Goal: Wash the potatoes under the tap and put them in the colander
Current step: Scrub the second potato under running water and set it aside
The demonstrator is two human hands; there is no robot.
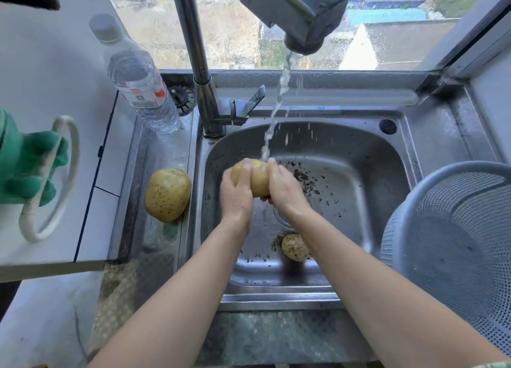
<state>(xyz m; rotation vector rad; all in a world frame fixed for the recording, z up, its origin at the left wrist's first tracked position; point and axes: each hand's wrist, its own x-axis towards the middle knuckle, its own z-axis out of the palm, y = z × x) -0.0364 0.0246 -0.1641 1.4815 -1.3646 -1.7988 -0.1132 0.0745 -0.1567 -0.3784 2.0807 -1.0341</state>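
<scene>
Both hands, left hand (pixel 236 195) and right hand (pixel 284 186), clamped the potato (pixel 255 178) under the tap stream (pixel 272 124) mid-sink (colander (pixel 453 229) right, empty); rotating it should rinse every side.

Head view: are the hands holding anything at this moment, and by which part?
Yes, one potato, under the tap's water stream. The left hand wraps its left end and the right hand its right end; the middle shows between them.

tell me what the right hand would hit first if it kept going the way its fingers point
The right hand points up and left, already wrapped on the held potato. Pushing on, it would press into the left hand gripping the other side; beyond that, probably the sink wall, though depth is unclear.
</scene>
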